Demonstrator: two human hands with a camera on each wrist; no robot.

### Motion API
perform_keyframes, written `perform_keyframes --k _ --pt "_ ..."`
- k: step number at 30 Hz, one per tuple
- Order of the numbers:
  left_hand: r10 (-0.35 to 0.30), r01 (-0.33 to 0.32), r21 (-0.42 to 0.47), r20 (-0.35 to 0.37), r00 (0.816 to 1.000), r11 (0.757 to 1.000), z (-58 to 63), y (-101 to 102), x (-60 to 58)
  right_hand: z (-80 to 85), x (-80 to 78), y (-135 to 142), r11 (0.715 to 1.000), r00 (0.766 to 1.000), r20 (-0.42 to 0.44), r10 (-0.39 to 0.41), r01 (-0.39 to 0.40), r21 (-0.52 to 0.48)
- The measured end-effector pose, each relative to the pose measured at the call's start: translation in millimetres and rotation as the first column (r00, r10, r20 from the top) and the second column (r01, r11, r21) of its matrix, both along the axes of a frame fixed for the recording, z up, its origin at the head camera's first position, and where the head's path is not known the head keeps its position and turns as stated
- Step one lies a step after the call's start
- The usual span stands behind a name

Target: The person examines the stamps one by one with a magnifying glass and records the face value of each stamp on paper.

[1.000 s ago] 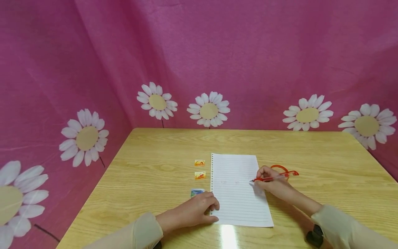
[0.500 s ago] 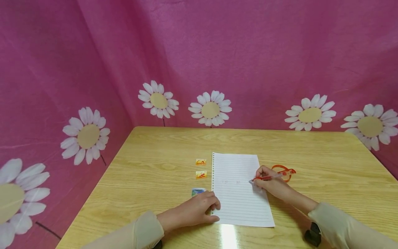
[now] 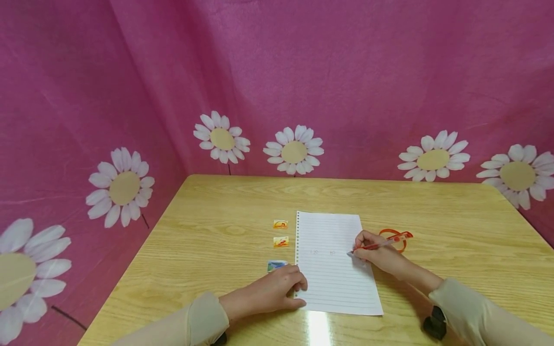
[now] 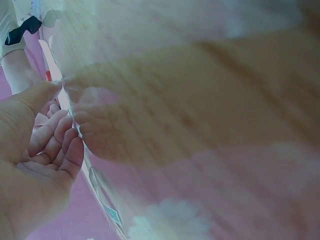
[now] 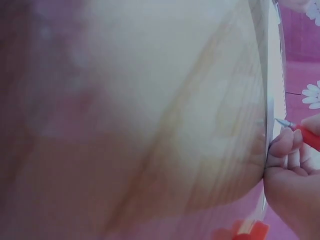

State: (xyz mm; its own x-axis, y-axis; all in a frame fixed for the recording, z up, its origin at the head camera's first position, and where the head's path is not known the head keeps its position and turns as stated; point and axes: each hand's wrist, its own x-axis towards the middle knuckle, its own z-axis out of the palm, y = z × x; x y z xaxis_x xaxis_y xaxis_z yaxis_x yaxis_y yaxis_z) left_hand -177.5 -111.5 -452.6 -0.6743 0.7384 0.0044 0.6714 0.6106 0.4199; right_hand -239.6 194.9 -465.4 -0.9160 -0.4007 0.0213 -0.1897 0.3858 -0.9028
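My right hand (image 3: 381, 252) pinches a red pen (image 3: 396, 239), its tip at the right part of a lined white sheet (image 3: 337, 288) with punched holes down its left side. Faint pencil-thin red figures stand in a row on the sheet, left of the tip. In the right wrist view the pen's metal tip (image 5: 284, 122) points at the paper. My left hand (image 3: 277, 290) rests at the sheet's lower left edge, fingers loosely bent. The left wrist view shows its fingertips (image 4: 74, 145) at the table surface. A blue-green picture card (image 3: 276, 265) lies just beyond this hand.
Two yellow-orange picture cards (image 3: 281, 224) lie in a column left of the sheet, above the blue-green one. A red ring-shaped object (image 3: 403, 247) lies beyond my right hand. The wooden table (image 3: 216, 216) meets a pink flowered cloth (image 3: 277, 72) at the back.
The pen's back end has swung as the right hand makes small movements, its tip staying at about the same place on the sheet. The left hand holds still. The head view has shifted slightly.
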Motion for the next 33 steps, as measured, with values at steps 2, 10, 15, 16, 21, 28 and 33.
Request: perform_keyframes --k 2,10,15,16,21,28,33 --pt "0.001 -0.001 -0.002 0.002 1.0 1.0 -0.2 0.1 0.0 0.6 0.2 0.9 1.0 1.0 0.007 0.015 -0.015 -0.004" --pt "-0.006 0.006 0.001 -0.006 1.0 1.0 0.1 0.3 -0.3 1.3 0.4 3.4 0.999 0.999 0.022 0.029 -0.029 -0.022" --pt "-0.006 0.006 -0.003 0.008 1.0 1.0 1.7 0.5 -1.2 0.6 -0.9 4.1 0.999 0.999 0.053 -0.009 0.011 -0.04" --pt "-0.004 0.004 -0.004 0.014 1.0 1.0 2.2 0.6 -1.3 0.8 -0.9 4.1 0.999 0.998 0.057 -0.015 0.017 -0.038" --pt "-0.001 0.001 -0.002 0.023 1.0 1.0 3.5 1.5 -1.4 2.2 -1.8 3.1 1.0 1.0 0.03 0.002 -0.001 -0.022" --pt "-0.004 0.004 0.015 0.018 1.0 1.0 2.6 1.2 -0.7 1.7 -3.1 1.3 1.0 1.0 0.001 0.025 -0.025 -0.004" --pt "-0.004 0.004 0.005 0.012 1.0 1.0 0.6 0.3 0.9 -1.0 0.0 1.6 0.998 0.997 0.06 -0.041 0.043 -0.037"
